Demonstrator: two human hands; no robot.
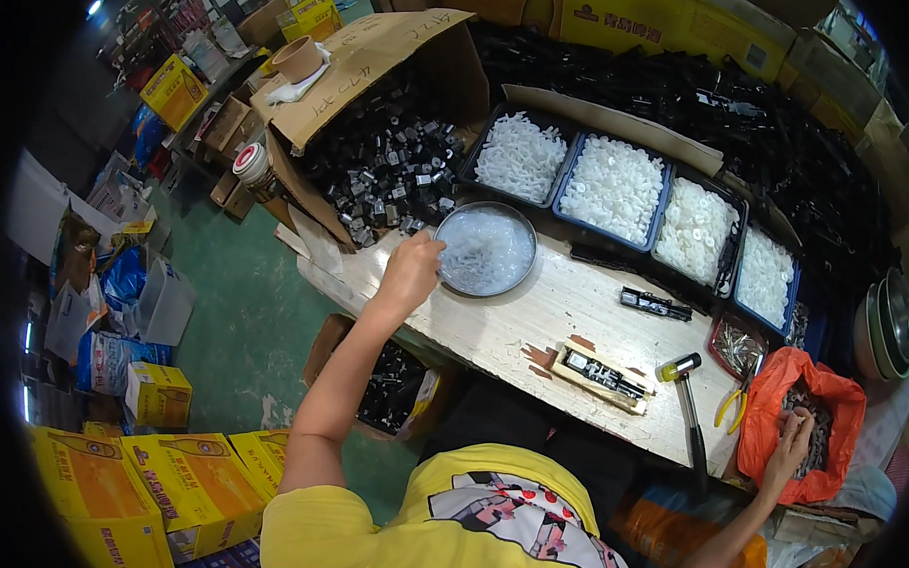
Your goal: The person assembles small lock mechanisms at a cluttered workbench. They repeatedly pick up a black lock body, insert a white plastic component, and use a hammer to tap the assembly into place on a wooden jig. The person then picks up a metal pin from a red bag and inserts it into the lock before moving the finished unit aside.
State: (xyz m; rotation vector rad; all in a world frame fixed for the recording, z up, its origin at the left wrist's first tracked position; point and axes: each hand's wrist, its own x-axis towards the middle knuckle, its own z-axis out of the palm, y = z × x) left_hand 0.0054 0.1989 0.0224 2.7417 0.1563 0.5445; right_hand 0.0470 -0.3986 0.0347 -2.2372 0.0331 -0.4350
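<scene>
My left hand (411,273) is at the left rim of a round metal bowl (530,249) that holds small translucent plastic pieces. Its fingers are curled closed at the rim; what they grip is hidden. Inside an open red plastic bag (846,423), my right hand (793,446) has its fingers bent together over small dark metal parts (816,427). Any piece between those fingers is too small to make out. Between the hands, a black mechanism sits in a wooden holder (626,402). A hammer (691,416) with a yellow-and-black head lies beside it.
Trays of white plastic parts (612,193) line the table's back. A cardboard box (387,61) of dark metallic blocks (396,171) stands far left. Yellow-handled pliers (731,411), a red tray of metal pins (737,344) and another black mechanism (655,303) lie on the right.
</scene>
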